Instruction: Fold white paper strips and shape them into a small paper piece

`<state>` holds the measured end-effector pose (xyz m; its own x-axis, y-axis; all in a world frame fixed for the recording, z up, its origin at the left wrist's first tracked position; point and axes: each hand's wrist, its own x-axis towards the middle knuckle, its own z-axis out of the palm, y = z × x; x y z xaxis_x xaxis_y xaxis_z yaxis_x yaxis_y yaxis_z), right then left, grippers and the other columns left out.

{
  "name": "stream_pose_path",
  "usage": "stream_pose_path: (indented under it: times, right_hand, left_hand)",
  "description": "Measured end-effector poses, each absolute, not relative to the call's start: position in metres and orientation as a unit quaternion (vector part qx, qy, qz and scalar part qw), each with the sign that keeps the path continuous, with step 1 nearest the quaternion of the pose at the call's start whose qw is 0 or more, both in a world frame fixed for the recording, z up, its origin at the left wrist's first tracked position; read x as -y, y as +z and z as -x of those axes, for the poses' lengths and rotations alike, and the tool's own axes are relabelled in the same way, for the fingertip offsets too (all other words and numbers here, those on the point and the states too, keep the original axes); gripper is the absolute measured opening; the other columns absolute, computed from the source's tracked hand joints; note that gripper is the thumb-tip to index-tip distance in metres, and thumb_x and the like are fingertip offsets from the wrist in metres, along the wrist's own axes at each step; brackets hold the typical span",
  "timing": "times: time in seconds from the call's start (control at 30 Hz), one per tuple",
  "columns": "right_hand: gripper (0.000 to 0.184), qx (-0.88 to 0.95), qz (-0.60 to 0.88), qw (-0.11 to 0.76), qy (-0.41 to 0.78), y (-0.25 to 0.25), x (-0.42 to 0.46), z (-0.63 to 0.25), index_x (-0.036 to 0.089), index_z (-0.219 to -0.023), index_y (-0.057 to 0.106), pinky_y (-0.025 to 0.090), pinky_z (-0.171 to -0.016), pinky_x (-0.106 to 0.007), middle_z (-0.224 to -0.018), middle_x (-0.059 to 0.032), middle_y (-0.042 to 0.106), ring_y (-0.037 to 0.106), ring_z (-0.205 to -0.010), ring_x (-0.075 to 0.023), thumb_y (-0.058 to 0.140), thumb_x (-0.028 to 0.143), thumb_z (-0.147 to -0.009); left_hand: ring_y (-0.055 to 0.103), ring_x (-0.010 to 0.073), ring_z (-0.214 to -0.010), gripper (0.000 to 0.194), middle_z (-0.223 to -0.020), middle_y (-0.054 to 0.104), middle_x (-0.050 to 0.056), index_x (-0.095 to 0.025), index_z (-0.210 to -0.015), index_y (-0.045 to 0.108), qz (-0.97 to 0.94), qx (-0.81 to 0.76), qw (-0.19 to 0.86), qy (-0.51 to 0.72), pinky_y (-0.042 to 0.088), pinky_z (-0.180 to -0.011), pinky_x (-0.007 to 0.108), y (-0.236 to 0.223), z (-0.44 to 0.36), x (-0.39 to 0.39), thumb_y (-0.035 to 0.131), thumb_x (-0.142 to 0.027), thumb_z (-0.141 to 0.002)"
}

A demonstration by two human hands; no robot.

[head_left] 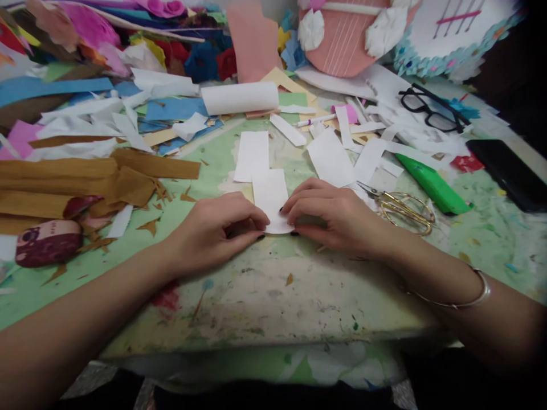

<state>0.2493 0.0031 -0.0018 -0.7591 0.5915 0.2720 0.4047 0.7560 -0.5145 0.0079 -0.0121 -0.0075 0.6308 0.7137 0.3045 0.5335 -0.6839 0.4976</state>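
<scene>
A white paper strip (270, 191) lies on the table in front of me, its near end rounded or curled. My left hand (224, 228) pinches the strip's near left edge between thumb and fingers. On the opposite side, my right hand (327, 213) grips the near right edge in the same way. Another white paper piece (252, 154) lies just beyond, its lower end meeting the strip's top. Gold-handled scissors (401, 209) rest beside my right wrist, blades pointing left. A larger white paper piece (330, 156) is behind my right hand.
Brown crepe paper (77, 179) and a maroon rounded case (49, 244) lie at left. A white paper roll (240, 98) is at the back. Glasses (433, 108), a black phone (508, 173) and a green wrapped item (433, 183) are at right. Paper scraps surround them.
</scene>
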Motion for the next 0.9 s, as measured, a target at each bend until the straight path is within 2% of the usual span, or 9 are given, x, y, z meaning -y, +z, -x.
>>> stream_pose_path:
  times: [0.27,0.4,0.5,0.6,0.7,0.9]
  right_hand:
    - [0.013,0.905,0.274,0.220,0.238,-0.0002,-0.0021,-0.2477,0.020,-0.085,0.063,0.047,-0.079,-0.032,-0.092,-0.0046,0.068,0.056,-0.096,-0.0197,0.053,0.012,-0.084]
    - [0.010,0.875,0.337,0.240,0.252,0.0014,-0.0013,-0.2475,0.020,-0.090,0.063,0.046,-0.078,-0.032,-0.092,-0.0038,0.067,0.058,-0.090,-0.0182,0.056,0.017,-0.084]
    - [0.016,0.841,0.378,0.271,0.278,0.0007,-0.0018,-0.2479,0.021,-0.099,0.063,0.047,-0.077,-0.030,-0.097,-0.0032,0.067,0.059,-0.086,-0.0159,0.059,0.021,-0.083]
    - [0.020,0.816,0.380,0.301,0.315,-0.0020,-0.0031,-0.2479,0.020,-0.102,0.063,0.049,-0.072,-0.029,-0.100,-0.0040,0.067,0.060,-0.085,-0.0153,0.061,0.024,-0.083]
    - [0.020,0.810,0.374,0.313,0.326,-0.0044,-0.0037,-0.2471,0.019,-0.102,0.064,0.049,-0.068,-0.027,-0.096,-0.0042,0.067,0.060,-0.080,-0.0141,0.062,0.026,-0.083]
    - [0.014,0.798,0.372,0.335,0.336,-0.0017,-0.0013,-0.2441,0.016,-0.094,0.066,0.044,-0.061,-0.024,-0.087,-0.0024,0.067,0.056,-0.070,-0.0105,0.062,0.023,-0.083]
  left_hand:
    - [0.052,0.0095,-0.052,0.009,-0.068,0.064,-0.002,-0.024,-0.086,0.068,-0.860,-0.377,0.230,0.256,0.038,-0.047,0.022,-0.0078,-0.0076,0.0110,0.063,-0.022,-0.080]
    - [0.054,0.0101,-0.052,0.008,-0.071,0.066,0.000,-0.023,-0.085,0.069,-0.766,-0.432,0.360,0.312,0.041,-0.043,0.021,-0.0071,-0.0080,0.0090,0.067,-0.025,-0.077]
    - [0.058,0.0111,-0.056,0.011,-0.077,0.068,0.001,-0.023,-0.086,0.069,-0.676,-0.448,0.455,0.366,0.045,-0.045,0.020,-0.0074,-0.0077,0.0053,0.071,-0.024,-0.075]
    - [0.054,0.0079,-0.051,0.014,-0.071,0.065,0.000,-0.022,-0.088,0.070,-0.615,-0.435,0.529,0.390,0.044,-0.043,0.018,-0.0068,-0.0074,0.0033,0.073,-0.020,-0.074]
    - [0.054,0.0058,-0.055,0.016,-0.073,0.064,0.000,-0.020,-0.089,0.070,-0.559,-0.422,0.602,0.382,0.043,-0.046,0.014,-0.0036,-0.0089,0.0046,0.073,-0.019,-0.074]
    - [0.057,0.0071,-0.058,0.021,-0.081,0.064,0.001,-0.017,-0.090,0.070,-0.502,-0.401,0.668,0.374,0.044,-0.046,0.014,0.0013,-0.0127,0.0075,0.074,-0.018,-0.069]
